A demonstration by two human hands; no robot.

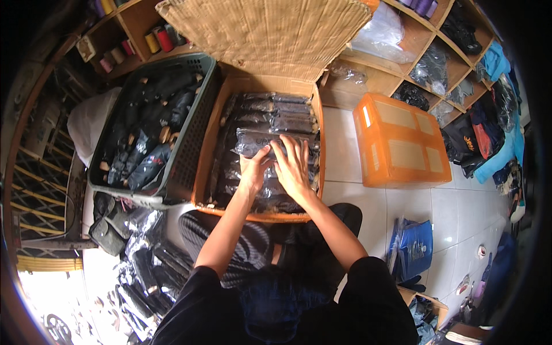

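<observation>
Between my hands is a long dark packet in clear plastic (248,140) with pale lettering; it looks like a folded umbrella. My left hand (253,168) grips its near edge, thumb on top and the other fingers partly hidden beneath. The fingers of my right hand (292,167) reach over the packet's right half and hold it. It lies over the open cardboard box (317,190), which is filled with rows of similar plastic-wrapped umbrellas (290,108). Whether the held one rests on those below cannot be made out.
The box's raised flap (264,34) leans away at the back. A dark green basket (183,155) of black umbrellas with wooden ends stands at left. An orange taped box (401,141) sits at right, near a blue packet (414,248). Plastic-wrapped bundles (152,270) lie at lower left.
</observation>
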